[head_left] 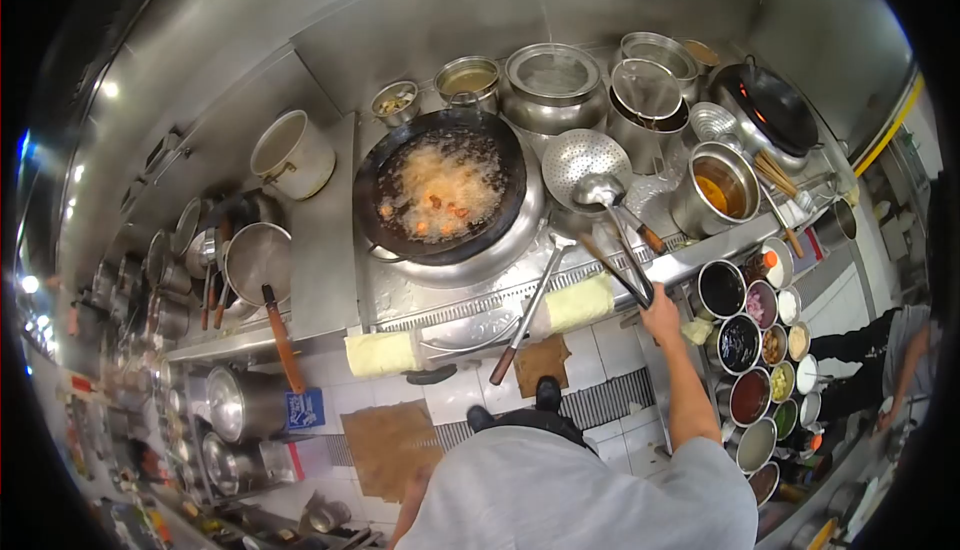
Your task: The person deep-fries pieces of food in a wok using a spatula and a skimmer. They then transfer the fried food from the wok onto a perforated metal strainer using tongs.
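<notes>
Stands at a steel bench (328,285), gripping a ladle (598,190) by the long handle in the right hand (660,310), apparently with a second, dark, stick-like tool (611,268). Holds the ladle's bowl over a perforated strainer (572,158), perhaps touching. Has the left hand (420,478) low beside the body (550,500), near a brown mat (392,445) on the floor (460,395), grip too indistinct to tell. Faces a black wok (372,182) of bubbling oil (487,175), full of pale foam (435,175) and reddish-brown pieces (447,228). Has a long-handled utensil (530,312) across the bench's front edge, between two folded yellow cloths (582,303), with pots (550,110) along the back. Has tubs of sauces and toppings (750,397) to the right, and another person (908,345) beyond.
</notes>
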Tool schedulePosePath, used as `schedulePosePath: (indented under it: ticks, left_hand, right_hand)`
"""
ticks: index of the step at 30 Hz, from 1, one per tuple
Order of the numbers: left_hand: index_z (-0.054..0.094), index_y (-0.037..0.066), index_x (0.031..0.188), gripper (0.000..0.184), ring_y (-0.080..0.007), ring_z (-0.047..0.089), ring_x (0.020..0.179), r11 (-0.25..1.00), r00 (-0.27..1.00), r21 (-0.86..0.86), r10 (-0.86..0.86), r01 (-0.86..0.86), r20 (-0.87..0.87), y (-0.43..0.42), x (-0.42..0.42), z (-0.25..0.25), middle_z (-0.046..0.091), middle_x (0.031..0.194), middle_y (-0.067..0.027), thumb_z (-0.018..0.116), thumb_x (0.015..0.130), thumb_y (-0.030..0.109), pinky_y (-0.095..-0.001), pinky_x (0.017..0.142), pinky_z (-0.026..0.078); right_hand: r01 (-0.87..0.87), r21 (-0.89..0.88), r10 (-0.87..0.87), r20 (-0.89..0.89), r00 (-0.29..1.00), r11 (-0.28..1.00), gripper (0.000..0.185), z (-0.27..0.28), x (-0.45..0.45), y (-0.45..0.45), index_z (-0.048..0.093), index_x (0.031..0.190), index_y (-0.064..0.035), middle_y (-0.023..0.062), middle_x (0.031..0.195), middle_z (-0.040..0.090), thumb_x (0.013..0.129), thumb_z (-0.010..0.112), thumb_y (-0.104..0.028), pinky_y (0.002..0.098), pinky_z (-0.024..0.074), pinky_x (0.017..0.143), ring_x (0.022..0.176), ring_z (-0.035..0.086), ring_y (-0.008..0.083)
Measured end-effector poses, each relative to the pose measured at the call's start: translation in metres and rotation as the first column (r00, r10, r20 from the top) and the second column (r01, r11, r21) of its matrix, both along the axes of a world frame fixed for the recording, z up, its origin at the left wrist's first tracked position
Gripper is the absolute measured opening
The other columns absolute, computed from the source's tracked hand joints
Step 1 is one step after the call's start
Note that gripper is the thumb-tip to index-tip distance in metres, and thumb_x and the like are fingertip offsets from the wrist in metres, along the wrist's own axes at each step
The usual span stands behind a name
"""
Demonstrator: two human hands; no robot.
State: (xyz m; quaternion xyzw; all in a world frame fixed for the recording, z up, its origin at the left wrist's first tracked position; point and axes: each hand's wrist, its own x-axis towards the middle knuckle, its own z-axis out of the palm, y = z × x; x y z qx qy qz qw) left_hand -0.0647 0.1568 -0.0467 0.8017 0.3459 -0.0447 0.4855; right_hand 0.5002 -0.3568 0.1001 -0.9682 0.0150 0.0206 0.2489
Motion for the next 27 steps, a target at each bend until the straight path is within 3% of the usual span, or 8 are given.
schedulePosePath:
  ticks: [3, 5, 8, 18, 20, 23, 25, 27]
  left_hand:
    - [0.067, 0.000, 0.112, 0.041, -0.0252, 0.067, 0.091, 0.970, 0.925, -0.183, -0.211, 0.158, -0.315, 0.037, 0.033, 0.001, 0.071, 0.100, -0.0136, 0.053, 0.101, 0.037, -0.0408, 0.083, 0.053]
    - [0.065, -0.001, 0.115, 0.041, -0.0218, 0.067, 0.086, 0.934, 0.999, -0.355, 0.039, -0.025, 0.033, 0.030, 0.071, 0.029, 0.072, 0.102, -0.0135, 0.050, 0.102, 0.036, -0.0373, 0.080, 0.054]
    - [0.057, 0.005, 0.128, 0.032, -0.0195, 0.066, 0.078, 0.950, 0.995, -0.297, 0.077, -0.092, -0.063, 0.081, 0.083, -0.002, 0.065, 0.098, -0.0103, 0.056, 0.096, 0.007, -0.0351, 0.069, 0.057]
    - [0.061, 0.005, 0.118, 0.023, -0.0114, 0.061, 0.087, 0.974, 0.965, -0.209, 0.030, -0.086, -0.259, 0.054, 0.068, 0.058, 0.065, 0.096, -0.0036, 0.055, 0.102, 0.020, -0.0290, 0.071, 0.053]
    - [0.062, 0.006, 0.117, 0.023, -0.0092, 0.059, 0.083, 0.701, 0.951, -0.683, 0.308, -0.206, 0.029, 0.044, 0.037, 0.032, 0.062, 0.094, -0.0027, 0.057, 0.101, 0.021, -0.0288, 0.067, 0.052]
    - [0.062, 0.006, 0.117, 0.023, -0.0092, 0.059, 0.081, 0.882, 0.984, -0.438, 0.176, -0.175, -0.039, 0.030, 0.012, 0.015, 0.062, 0.093, -0.0029, 0.058, 0.101, 0.022, -0.0287, 0.066, 0.052]
    - [0.062, 0.006, 0.117, 0.023, -0.0093, 0.059, 0.080, 0.915, 0.988, -0.373, 0.141, -0.154, -0.063, 0.029, 0.008, 0.006, 0.062, 0.093, -0.0030, 0.058, 0.101, 0.022, -0.0287, 0.065, 0.052]
    - [0.062, 0.006, 0.116, 0.023, -0.0093, 0.059, 0.079, 0.933, 0.991, -0.335, 0.113, -0.130, -0.068, 0.032, 0.002, 0.004, 0.063, 0.092, -0.0031, 0.058, 0.101, 0.022, -0.0286, 0.065, 0.052]
  right_hand:
    - [-0.088, 0.007, 0.087, 0.096, 0.992, 0.996, 0.055, -0.002, 0.033, 0.029, 0.046, 0.135, -0.0073, 0.0269, 0.105, 0.067, 0.085, 0.065, -0.016, 0.0564, 0.0497, 0.086, 0.099, 0.063, 0.0488]
    - [0.031, 0.044, -0.028, -0.072, 0.997, 0.999, 0.055, 0.041, 0.057, 0.064, 0.047, 0.135, -0.0088, 0.0272, 0.111, 0.066, 0.084, 0.066, -0.018, 0.0551, 0.0498, 0.088, 0.104, 0.063, 0.0475]
    - [0.027, 0.071, -0.030, 0.049, 0.998, 0.997, 0.057, 0.038, 0.103, 0.081, 0.047, 0.136, -0.0111, 0.0274, 0.114, 0.066, 0.083, 0.067, -0.019, 0.0540, 0.0501, 0.090, 0.105, 0.063, 0.0475]
    - [0.077, 0.176, -0.097, 0.109, 0.989, 0.981, 0.061, 0.054, 0.087, 0.123, 0.046, 0.141, -0.0127, 0.0249, 0.110, 0.069, 0.085, 0.070, -0.023, 0.0519, 0.0506, 0.089, 0.104, 0.065, 0.0448]
    - [0.075, 0.203, -0.099, 0.111, 0.989, 0.976, 0.063, 0.043, 0.055, 0.123, 0.045, 0.142, -0.0118, 0.0255, 0.114, 0.067, 0.086, 0.070, -0.023, 0.0506, 0.0498, 0.091, 0.107, 0.064, 0.0447]
    - [0.094, 0.371, -0.121, 0.051, 0.991, 0.924, 0.065, 0.045, -0.003, 0.120, 0.042, 0.144, -0.0075, 0.0257, 0.121, 0.065, 0.087, 0.069, -0.023, 0.0471, 0.0491, 0.095, 0.109, 0.063, 0.0450]
    - [-0.039, 0.310, -0.074, 0.344, 0.936, 0.950, 0.061, 0.007, -0.027, 0.113, 0.044, 0.142, -0.0063, 0.0195, 0.109, 0.068, 0.088, 0.070, -0.017, 0.0424, 0.0554, 0.083, 0.091, 0.069, 0.0360]
    - [0.136, 0.769, -0.085, -0.106, 0.991, 0.625, 0.058, 0.041, -0.061, 0.122, 0.045, 0.139, -0.0050, 0.0111, 0.099, 0.064, 0.088, 0.071, -0.009, 0.0370, 0.0557, 0.061, 0.067, 0.066, 0.0232]
